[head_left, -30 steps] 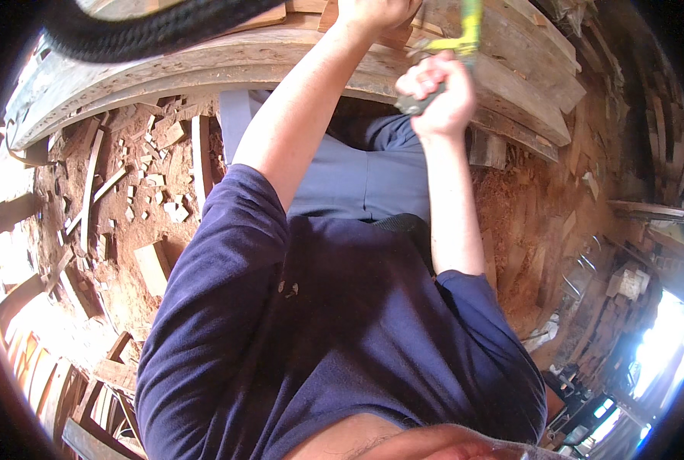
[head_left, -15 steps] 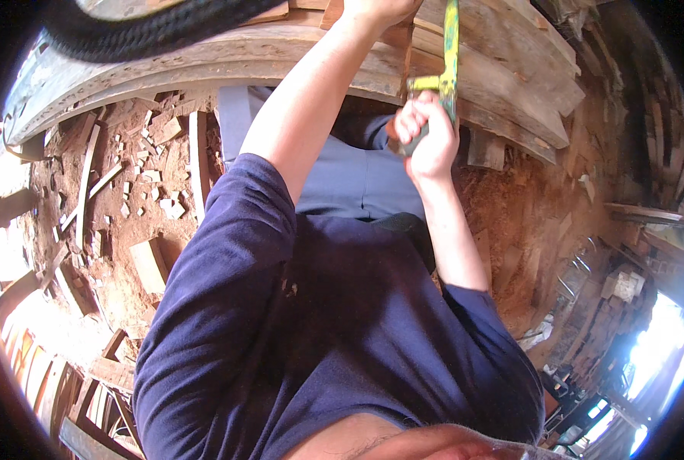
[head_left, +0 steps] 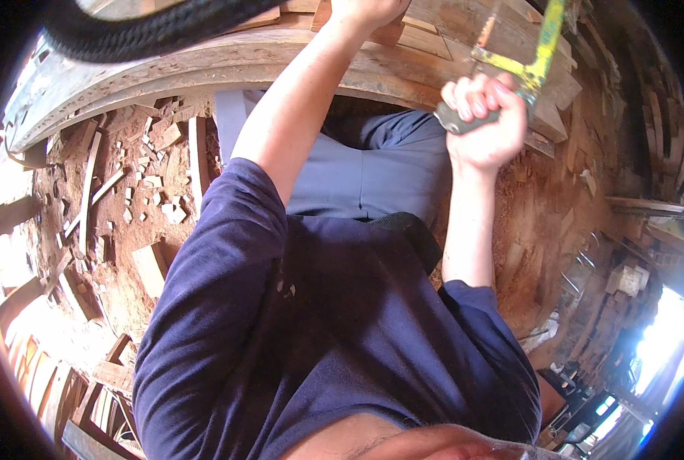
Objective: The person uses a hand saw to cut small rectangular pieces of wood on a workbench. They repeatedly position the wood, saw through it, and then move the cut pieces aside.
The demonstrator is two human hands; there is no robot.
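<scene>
My right hand (head_left: 487,115) is closed round the dark handle of a hacksaw (head_left: 539,65) with a worn yellow-green frame. The saw is raised near the right end of the workbench, its far end cut off by the upper edge. Its narrow blade looks blurred and brownish. At the top centre my left hand (head_left: 366,11) lies over a reddish-brown piece of wood (head_left: 388,33) on the bench. Most of its fingers are out of view, so its grip is unclear.
The plank-topped workbench (head_left: 204,67) curves across the top. A black braided strap or cable (head_left: 158,32) crosses the upper left. Offcuts (head_left: 175,213) and wood strips (head_left: 89,192) litter the dirt floor at left. A pale wood block (head_left: 150,268) lies by my left sleeve.
My right hand has swung right with the hacksaw, away from the reddish-brown wood, and the saw now tilts to the right. My left hand has shifted slightly left and up.
</scene>
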